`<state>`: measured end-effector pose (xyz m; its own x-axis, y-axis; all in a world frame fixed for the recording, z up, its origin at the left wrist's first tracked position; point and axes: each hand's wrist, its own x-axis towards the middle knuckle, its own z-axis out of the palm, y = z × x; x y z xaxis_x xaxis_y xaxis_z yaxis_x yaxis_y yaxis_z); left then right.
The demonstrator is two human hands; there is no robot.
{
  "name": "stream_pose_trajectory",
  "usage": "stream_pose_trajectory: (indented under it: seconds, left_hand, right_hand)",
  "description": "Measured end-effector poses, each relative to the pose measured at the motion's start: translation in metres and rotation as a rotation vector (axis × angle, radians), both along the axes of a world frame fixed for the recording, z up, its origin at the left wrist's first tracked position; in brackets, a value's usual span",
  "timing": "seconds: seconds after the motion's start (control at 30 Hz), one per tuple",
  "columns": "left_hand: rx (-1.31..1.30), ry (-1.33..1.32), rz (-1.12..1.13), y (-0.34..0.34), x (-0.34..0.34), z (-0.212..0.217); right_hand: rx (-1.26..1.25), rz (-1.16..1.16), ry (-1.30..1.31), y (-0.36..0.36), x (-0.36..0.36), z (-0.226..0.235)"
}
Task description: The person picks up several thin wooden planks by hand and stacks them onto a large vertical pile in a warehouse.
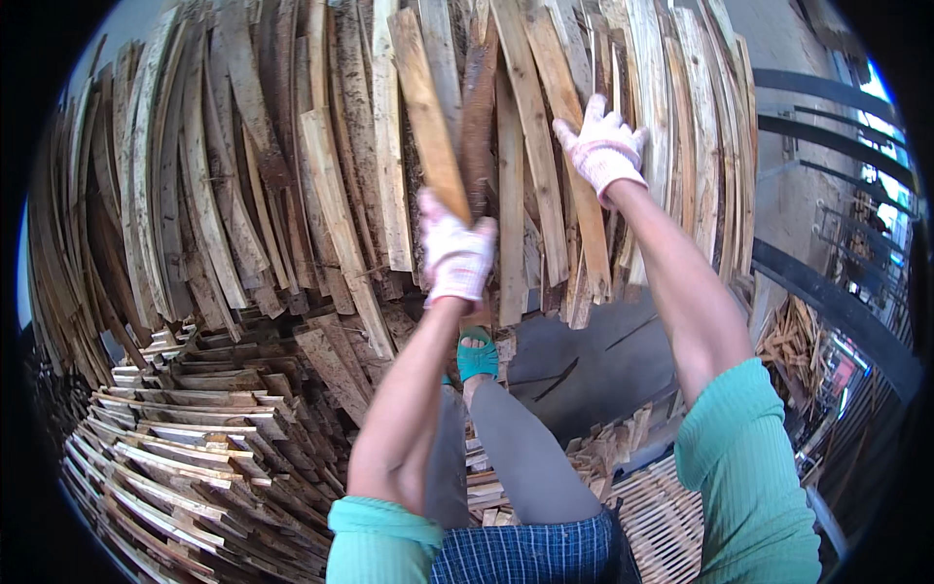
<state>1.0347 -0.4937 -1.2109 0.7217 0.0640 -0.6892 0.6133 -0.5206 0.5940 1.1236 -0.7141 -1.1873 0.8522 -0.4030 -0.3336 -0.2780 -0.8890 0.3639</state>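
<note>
My left hand (457, 255), in a white and pink work glove, is closed round the near end of a light brown wooden slat (428, 107). That slat slants away to the far left over the pile, and the hand is slightly blurred. A dark, bark-brown strip (478, 117) lies just right of it. My right hand (605, 146), gloved alike, rests on the pile with its fingers spread, holding nothing. Beside its fingertips lies another tan slat (569, 127). Long rough slats (336, 209) spread side by side across the pile, their near ends uneven.
A stack of wooden strips (175, 467) stands at the lower left. My foot in a green slipper (477, 356) is close to the pile's near edge. Dark metal bars (827, 136) run along the right. Wood scraps (623, 438) lie on the grey floor (584, 365).
</note>
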Motion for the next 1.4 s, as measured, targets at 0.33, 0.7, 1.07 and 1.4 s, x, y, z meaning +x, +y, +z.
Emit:
stream_pose_trajectory:
  seconds: [0.33,0.7,1.07,1.4]
  left_hand:
    - [0.116,-0.116,-0.305,0.001,-0.026,0.009]
    - [-0.092,0.405,0.62,0.061,-0.104,-0.051]
    - [-0.342,0.514,0.29,-0.055,-0.083,0.007]
    - [-0.227,0.244,0.181,-0.038,-0.052,-0.047]
  right_hand:
    - [0.531,-0.4,0.042,0.059,-0.008,0.041]
    - [0.216,-0.037,-0.387,-0.038,-0.085,0.072]
    - [-0.015,-0.303,-0.165,-0.072,-0.122,0.037]
    - [0.325,-0.8,-0.316,-0.098,-0.358,0.081]
